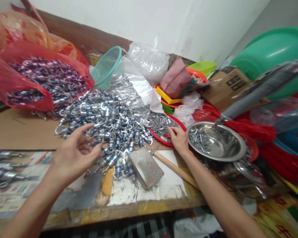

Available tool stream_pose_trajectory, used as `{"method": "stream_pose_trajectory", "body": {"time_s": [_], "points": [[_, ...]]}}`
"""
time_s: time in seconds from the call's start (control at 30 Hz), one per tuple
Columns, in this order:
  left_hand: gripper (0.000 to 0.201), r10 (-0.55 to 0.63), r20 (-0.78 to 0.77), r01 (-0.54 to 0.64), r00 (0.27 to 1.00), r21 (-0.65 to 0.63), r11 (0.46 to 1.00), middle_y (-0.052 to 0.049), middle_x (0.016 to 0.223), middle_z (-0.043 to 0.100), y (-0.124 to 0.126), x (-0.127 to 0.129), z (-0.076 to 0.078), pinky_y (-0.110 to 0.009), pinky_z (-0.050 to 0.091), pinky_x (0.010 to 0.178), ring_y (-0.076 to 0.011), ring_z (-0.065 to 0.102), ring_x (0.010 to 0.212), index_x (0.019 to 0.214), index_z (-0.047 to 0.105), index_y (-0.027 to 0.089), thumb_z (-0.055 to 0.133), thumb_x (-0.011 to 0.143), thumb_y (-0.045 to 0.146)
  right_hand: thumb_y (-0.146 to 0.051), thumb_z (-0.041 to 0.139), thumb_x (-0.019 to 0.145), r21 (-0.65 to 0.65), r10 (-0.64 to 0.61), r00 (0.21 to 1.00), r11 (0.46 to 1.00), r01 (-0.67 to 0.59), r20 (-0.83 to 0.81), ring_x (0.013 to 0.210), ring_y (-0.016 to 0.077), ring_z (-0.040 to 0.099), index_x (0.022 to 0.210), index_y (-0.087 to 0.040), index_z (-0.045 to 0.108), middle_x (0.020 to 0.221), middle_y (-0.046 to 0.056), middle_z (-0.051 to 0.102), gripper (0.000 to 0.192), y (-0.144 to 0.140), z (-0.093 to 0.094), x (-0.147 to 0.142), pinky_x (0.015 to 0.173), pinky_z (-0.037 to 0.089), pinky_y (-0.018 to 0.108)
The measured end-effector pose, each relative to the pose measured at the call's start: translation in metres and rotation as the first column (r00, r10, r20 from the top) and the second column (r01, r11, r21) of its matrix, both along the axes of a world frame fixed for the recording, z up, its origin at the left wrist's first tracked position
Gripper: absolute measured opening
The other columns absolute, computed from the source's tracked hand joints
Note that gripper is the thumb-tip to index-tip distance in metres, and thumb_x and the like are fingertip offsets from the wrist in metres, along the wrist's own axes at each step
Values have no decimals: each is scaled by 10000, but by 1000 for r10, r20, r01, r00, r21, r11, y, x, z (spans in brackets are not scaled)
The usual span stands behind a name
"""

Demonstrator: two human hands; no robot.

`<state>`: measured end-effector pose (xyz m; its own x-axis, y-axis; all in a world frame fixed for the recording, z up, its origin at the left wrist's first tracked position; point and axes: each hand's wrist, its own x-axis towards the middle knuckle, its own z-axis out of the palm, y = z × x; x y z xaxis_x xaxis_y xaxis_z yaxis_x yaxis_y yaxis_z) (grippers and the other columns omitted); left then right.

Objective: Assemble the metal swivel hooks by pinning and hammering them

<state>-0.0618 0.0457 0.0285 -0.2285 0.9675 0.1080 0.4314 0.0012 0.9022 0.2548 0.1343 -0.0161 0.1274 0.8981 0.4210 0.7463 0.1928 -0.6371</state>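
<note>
My left hand (75,152) is at the near left side of a heap of silver and blue metal hook fittings (115,120), fingers curved and thumb apart, with nothing visibly held. At the red dish (183,124) of small metal pieces (161,125), my right hand (178,138) has its thumb and forefinger pinched together. Whatever lies between those fingertips is too small to name. A grey metal block (147,168) rests on the bench between my hands. Beside it lies a hammer (176,168) with a wooden handle.
A steel bowl (217,155) holding nails or pins stands right of my right hand. A grey-handled tool (260,92) slants above it. Back left, a red bag (5,79) is full of purple and blue fittings. Several finished-looking fittings (7,168) lie at the left edge.
</note>
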Motion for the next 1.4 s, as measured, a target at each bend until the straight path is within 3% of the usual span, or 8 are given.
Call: {"method": "stream_pose_trajectory", "body": {"time_s": [0.17, 0.23, 0.33, 0.47, 0.57, 0.73, 0.97, 1.4], "points": [[452, -95, 439, 184, 893, -165, 969, -7, 808, 690, -27, 43, 0, -279, 534, 658, -160, 650, 663, 1085, 629, 217, 692, 655, 343, -305, 536, 811, -11, 142, 973, 989, -146, -179, 622, 149, 642, 854, -152, 692, 713, 38, 700, 222, -53, 26, -45, 585, 513, 261], [387, -92, 430, 195, 898, -203, 960, -29, 861, 731, -33, 58, -9, -336, 539, 734, -216, 673, 754, 988, 683, 215, 721, 627, 348, -187, 581, 771, 78, 366, 901, 931, -358, -234, 706, 144, 646, 797, -160, 704, 760, 43, 699, 129, -79, 34, -65, 658, 523, 266], [223, -97, 264, 145, 960, -169, 975, -35, 869, 745, -40, 72, -23, -379, 514, 815, -255, 666, 830, 847, 725, 230, 702, 652, 335, -74, 541, 763, 164, 531, 829, 846, -508, -172, 712, 124, 635, 782, -169, 714, 762, 46, 689, 198, -106, 38, -84, 656, 520, 240], [128, -108, 77, 103, 991, 70, 992, -25, 925, 694, -46, 77, -35, -349, 476, 859, -226, 631, 875, 849, 685, 249, 621, 743, 283, -60, 503, 774, 210, 498, 862, 856, -472, -95, 698, 128, 628, 803, -165, 703, 750, 53, 677, 229, -118, 28, -91, 627, 517, 227], [194, -183, 103, 163, 978, 177, 971, -22, 941, 624, -47, 76, -41, -323, 478, 832, -202, 607, 864, 925, 594, 245, 637, 736, 242, -61, 480, 785, 257, 459, 884, 869, -424, -93, 709, 138, 622, 802, -157, 681, 737, 57, 669, 223, -118, 19, -92, 640, 511, 239], [202, -358, 111, 336, 927, 179, 925, -13, 835, 634, -39, 74, -45, -293, 488, 739, -190, 603, 807, 819, 611, 216, 720, 649, 217, -90, 507, 782, 215, 395, 913, 905, -367, -107, 686, 138, 616, 808, -169, 645, 732, 36, 660, 161, -117, 14, -94, 642, 500, 237], [55, -382, 94, 363, 919, 174, 915, 10, 713, 674, -36, 71, -47, -251, 475, 702, -158, 623, 721, 631, 658, 210, 707, 644, 188, -99, 524, 778, 143, 428, 893, 901, -410, -140, 698, 127, 616, 886, -192, 570, 793, 18, 645, 150, -123, 22, -85, 644, 503, 219], [292, -340, 240, 308, 909, 161, 938, 57, 592, 629, -35, 75, -36, -235, 500, 591, -131, 604, 556, 874, 633, 197, 728, 601, 158, -54, 506, 784, 92, 559, 826, 821, -563, 65, 731, 132, 608, 928, -207, 528, 800, 7, 627, 211, -122, 38, -76, 659, 472, 237]]}}
